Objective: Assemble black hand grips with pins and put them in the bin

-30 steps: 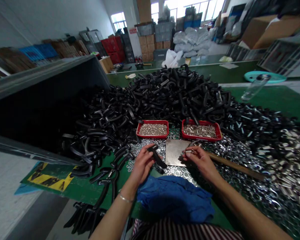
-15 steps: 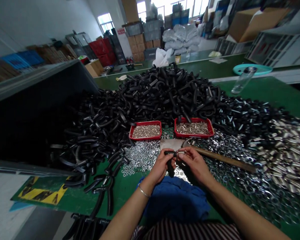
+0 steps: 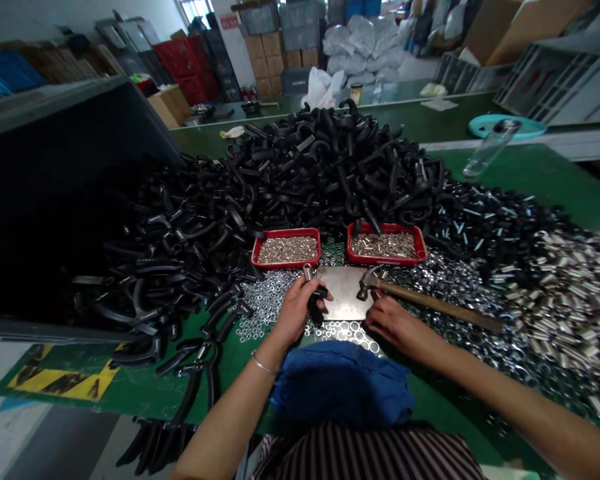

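My left hand [image 3: 300, 307] is closed round a black plastic handle [image 3: 317, 310], held by the left edge of a flat metal plate [image 3: 347, 293]. A coil spring [image 3: 308, 273] sticks up from the top of the handle. At the plate's right edge is my right hand [image 3: 395, 323], its fingers bent together and pointing down; whatever they hold is hidden. Just above that hand lies a claw hammer [image 3: 430, 299], its head on the plate and its wooden shaft running right. Shiny metal rings [image 3: 350, 331] lie below the plate.
Two red trays, the left tray [image 3: 286, 265] and the right tray [image 3: 387, 261], hold small metal pins. Black handles [image 3: 325, 167] are heaped behind. Small washers [image 3: 260, 300] lie left, metal sleeves [image 3: 575, 307] right. A blue cloth [image 3: 343, 383] lies at the front edge.
My hands have moved apart: the left went left with the handle and now holds the spring end upward. My right hand has left the spring and come down beside the plate.
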{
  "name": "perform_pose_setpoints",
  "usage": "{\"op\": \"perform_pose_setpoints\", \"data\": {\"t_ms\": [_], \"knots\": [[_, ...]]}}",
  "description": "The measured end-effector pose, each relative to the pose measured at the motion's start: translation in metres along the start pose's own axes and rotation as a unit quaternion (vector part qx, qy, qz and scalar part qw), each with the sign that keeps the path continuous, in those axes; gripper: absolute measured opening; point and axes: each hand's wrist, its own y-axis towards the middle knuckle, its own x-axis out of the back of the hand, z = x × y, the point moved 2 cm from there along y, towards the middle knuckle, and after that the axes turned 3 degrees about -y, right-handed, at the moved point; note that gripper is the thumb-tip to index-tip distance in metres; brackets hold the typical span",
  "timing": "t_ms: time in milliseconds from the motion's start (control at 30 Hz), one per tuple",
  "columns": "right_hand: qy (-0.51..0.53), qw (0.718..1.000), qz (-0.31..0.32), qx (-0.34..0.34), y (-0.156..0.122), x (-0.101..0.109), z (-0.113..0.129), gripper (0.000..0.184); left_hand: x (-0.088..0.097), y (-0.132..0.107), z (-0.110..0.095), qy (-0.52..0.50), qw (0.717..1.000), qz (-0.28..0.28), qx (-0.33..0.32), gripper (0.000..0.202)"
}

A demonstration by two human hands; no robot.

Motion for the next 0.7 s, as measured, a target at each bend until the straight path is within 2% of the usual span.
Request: {"op": "perform_pose_setpoints", "data": {"t_ms": [100,167,267,367,433,500,567,633,700], "knots": [[-0.104,0.994,0.036,0.016,-0.011,-0.012,0.001,0.017,0.009,0.005,-0.009,0.053,0.999,0.000,0.003,0.037],[-0.118,0.992,0.045,0.014,-0.011,-0.015,0.003,0.022,0.006,0.005,-0.008,0.075,0.997,0.003,0.000,0.038],[-0.054,0.998,0.013,-0.012,-0.003,-0.008,0.005,0.017,-0.008,0.002,0.001,0.091,0.996,-0.015,-0.016,0.037],[0.098,0.988,-0.094,-0.076,0.008,0.005,0.008,0.012,-0.026,0.000,0.009,0.116,0.992,-0.035,-0.042,0.033],[0.258,0.945,-0.142,-0.144,0.017,0.006,0.010,0.016,-0.038,-0.001,0.009,0.137,0.986,-0.035,-0.086,0.031],[0.424,0.870,-0.151,-0.202,0.025,0.001,0.013,0.024,-0.046,-0.001,0.007,0.155,0.978,-0.036,-0.135,0.029],[0.535,0.802,-0.145,-0.224,0.032,-0.008,0.017,0.030,-0.050,-0.002,0.005,0.167,0.971,-0.042,-0.164,0.026],[0.582,0.772,-0.132,-0.220,0.036,-0.015,0.019,0.034,-0.049,-0.003,0.006,0.183,0.968,-0.046,-0.167,0.025],[0.597,0.768,-0.108,-0.208,0.036,-0.020,0.020,0.034,-0.046,-0.005,0.009,0.191,0.968,-0.050,-0.152,0.026]]}}
